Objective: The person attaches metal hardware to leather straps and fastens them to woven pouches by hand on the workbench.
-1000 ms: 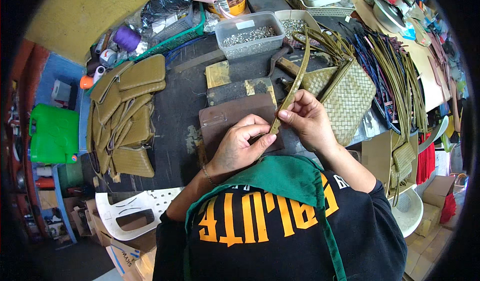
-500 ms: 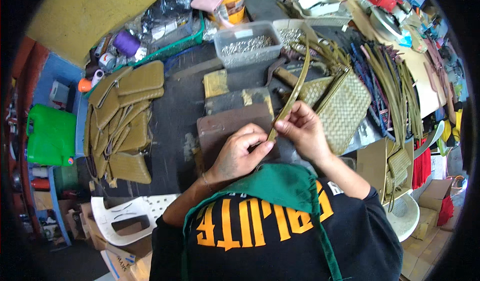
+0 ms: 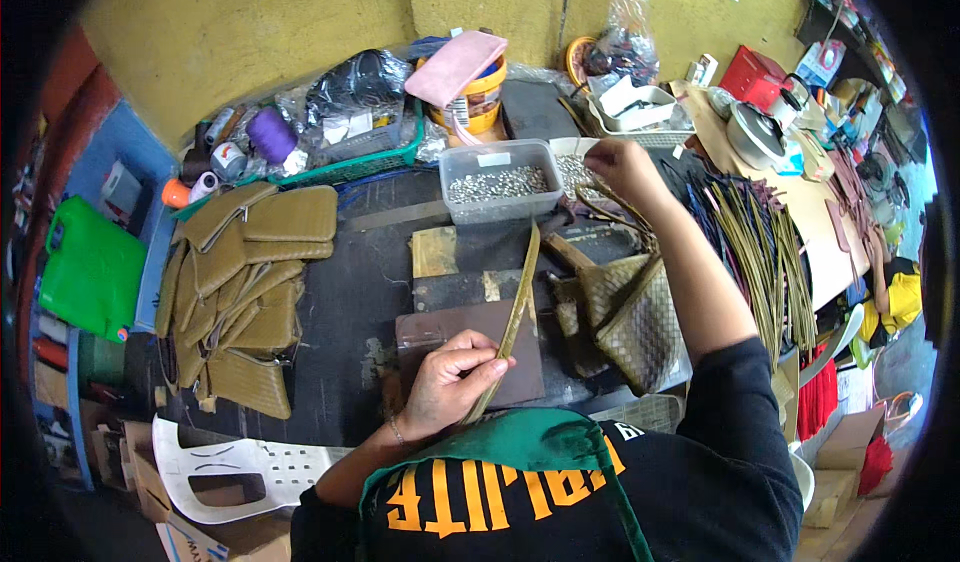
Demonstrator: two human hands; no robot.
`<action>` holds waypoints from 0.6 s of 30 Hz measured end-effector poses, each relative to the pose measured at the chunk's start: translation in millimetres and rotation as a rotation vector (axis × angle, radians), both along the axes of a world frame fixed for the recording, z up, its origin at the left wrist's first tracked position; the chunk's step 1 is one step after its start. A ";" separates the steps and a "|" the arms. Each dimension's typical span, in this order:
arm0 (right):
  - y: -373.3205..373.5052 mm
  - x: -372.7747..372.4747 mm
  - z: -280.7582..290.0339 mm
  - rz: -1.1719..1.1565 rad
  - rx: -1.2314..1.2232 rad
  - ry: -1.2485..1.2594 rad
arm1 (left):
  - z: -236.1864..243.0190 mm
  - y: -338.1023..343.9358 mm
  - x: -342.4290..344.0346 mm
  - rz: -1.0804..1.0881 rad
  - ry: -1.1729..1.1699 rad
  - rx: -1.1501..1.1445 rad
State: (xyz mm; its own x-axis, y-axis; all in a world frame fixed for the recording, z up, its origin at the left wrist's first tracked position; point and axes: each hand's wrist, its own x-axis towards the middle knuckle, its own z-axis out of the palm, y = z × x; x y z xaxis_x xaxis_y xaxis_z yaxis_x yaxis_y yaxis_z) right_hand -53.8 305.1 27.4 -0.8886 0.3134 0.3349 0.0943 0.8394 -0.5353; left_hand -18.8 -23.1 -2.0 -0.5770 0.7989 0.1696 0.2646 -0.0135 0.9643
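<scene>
My left hand (image 3: pixel 450 382) grips a long olive strap (image 3: pixel 520 297), which slants up from it over a brown pad (image 3: pixel 425 337). My right hand (image 3: pixel 625 172) reaches to a pale container of small metal pieces (image 3: pixel 571 172); its fingers are curled at the container, and what they hold is hidden. Beside it is a clear tub of metal pieces (image 3: pixel 500 182). Below my right forearm lie olive woven bags (image 3: pixel 625 307) with straps.
Olive pouches (image 3: pixel 240 302) are piled left. Strap bundles (image 3: pixel 750 272) lie right. Thread spools (image 3: pixel 270 137), a pink pouch (image 3: pixel 450 67) and trays line the back. A co-worker in yellow (image 3: pixel 890 302) is at far right. A white plastic chair (image 3: pixel 190 462) stands at lower left.
My right hand has let go of the strap and moved forward to the pale container. My left hand still holds the strap. The view has tilted up, showing more wall.
</scene>
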 end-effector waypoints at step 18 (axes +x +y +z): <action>89.5 -96.1 -163.4 -0.374 0.264 -0.536 | -9.4 1.6 -21.9 -0.038 -0.051 0.077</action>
State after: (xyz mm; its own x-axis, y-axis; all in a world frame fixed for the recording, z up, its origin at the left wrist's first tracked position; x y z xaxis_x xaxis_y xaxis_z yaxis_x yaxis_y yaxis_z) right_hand -149.9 394.6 -136.0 -0.8009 0.5987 -0.0121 0.5958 0.7946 -0.1171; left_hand -40.7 -21.5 -11.4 -0.5560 0.8061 0.2025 0.2136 -0.0968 0.9721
